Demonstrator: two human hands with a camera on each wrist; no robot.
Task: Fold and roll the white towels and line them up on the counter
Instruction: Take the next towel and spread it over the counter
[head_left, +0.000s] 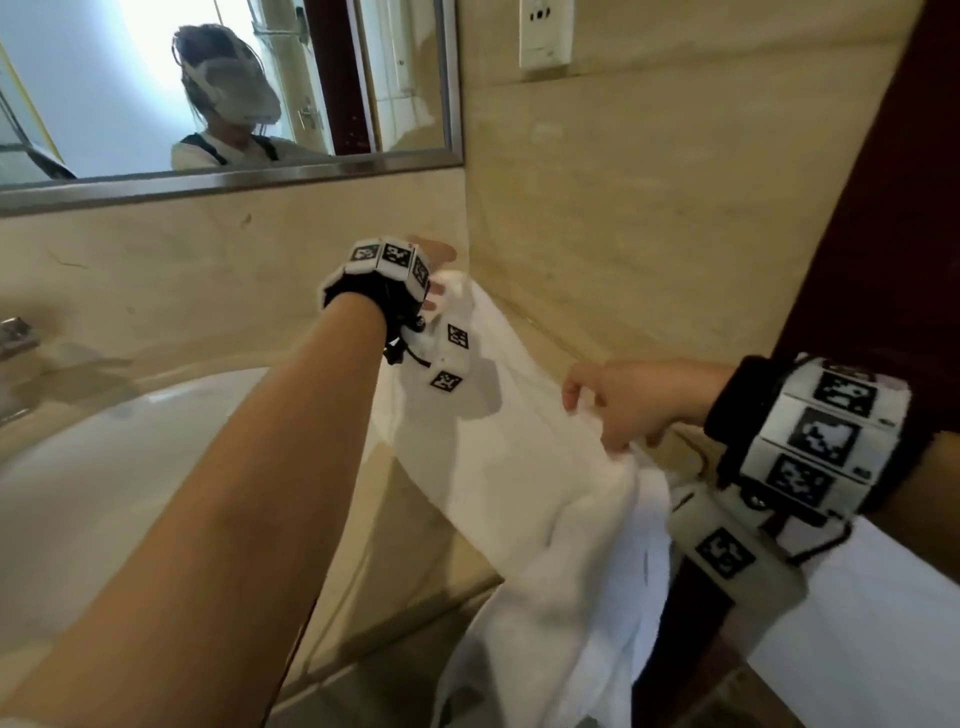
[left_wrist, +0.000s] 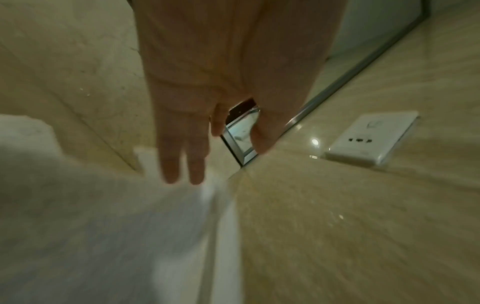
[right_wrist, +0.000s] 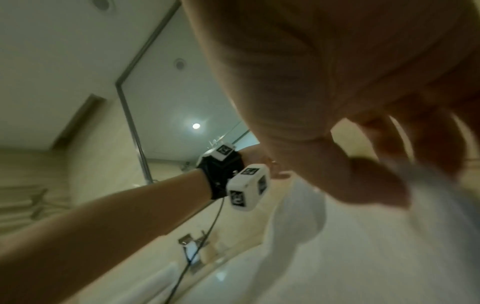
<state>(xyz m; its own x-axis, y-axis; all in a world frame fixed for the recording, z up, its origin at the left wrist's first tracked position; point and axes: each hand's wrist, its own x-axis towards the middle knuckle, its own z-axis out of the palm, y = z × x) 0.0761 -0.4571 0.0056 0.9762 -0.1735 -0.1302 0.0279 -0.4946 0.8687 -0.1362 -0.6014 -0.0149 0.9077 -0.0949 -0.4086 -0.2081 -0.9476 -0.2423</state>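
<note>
A white towel (head_left: 519, 457) lies stretched along the beige counter (head_left: 415, 519) from the far wall corner toward me, its near end hanging over the counter's front edge. My left hand (head_left: 436, 280) reaches to the far end, and its straight fingers (left_wrist: 182, 164) touch the towel (left_wrist: 91, 226) by the corner of the walls. My right hand (head_left: 613, 410) pinches the towel's right edge about halfway along, fingers curled (right_wrist: 376, 164) over the cloth (right_wrist: 363, 246). No rolled towel is in view.
A white sink basin (head_left: 104, 467) with a faucet (head_left: 15, 338) lies left of the towel. A mirror (head_left: 208, 93) hangs above, a wall socket (head_left: 545, 31) on the right wall. A dark wooden frame (head_left: 857, 234) stands at right, a white surface (head_left: 883, 623) below it.
</note>
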